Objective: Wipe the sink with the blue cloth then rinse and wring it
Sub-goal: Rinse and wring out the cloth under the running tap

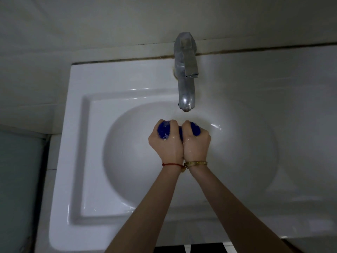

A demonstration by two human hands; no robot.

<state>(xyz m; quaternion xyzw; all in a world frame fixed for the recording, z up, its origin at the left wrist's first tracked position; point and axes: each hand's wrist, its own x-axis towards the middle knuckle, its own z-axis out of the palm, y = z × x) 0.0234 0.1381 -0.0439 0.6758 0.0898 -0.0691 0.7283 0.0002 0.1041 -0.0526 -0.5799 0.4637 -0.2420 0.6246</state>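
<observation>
Head view looks straight down on a white sink [76, 110], with both fists meeting over the middle of the bowl, a little toward its back edge. The left hand [165, 141] and the right hand [196, 141] are pressed knuckle to knuckle, and the blue cloth [163, 131] is bunched between them, its ends bulging out at the far side of each fist. Fingers of both hands are clenched tight round it, which reads as the wringing step: a twisted roll gripped at two points so the water is squeezed out. The skin glistens wet. Held low inside the bowl, the drips should fall into the basin rather than onto the rim. The faucet [186, 77] stands at the back edge, its spout just beyond the hands; whether water runs from it I cannot tell. A red string [171, 164] circles the left wrist, a gold bangle [197, 163] the right.
</observation>
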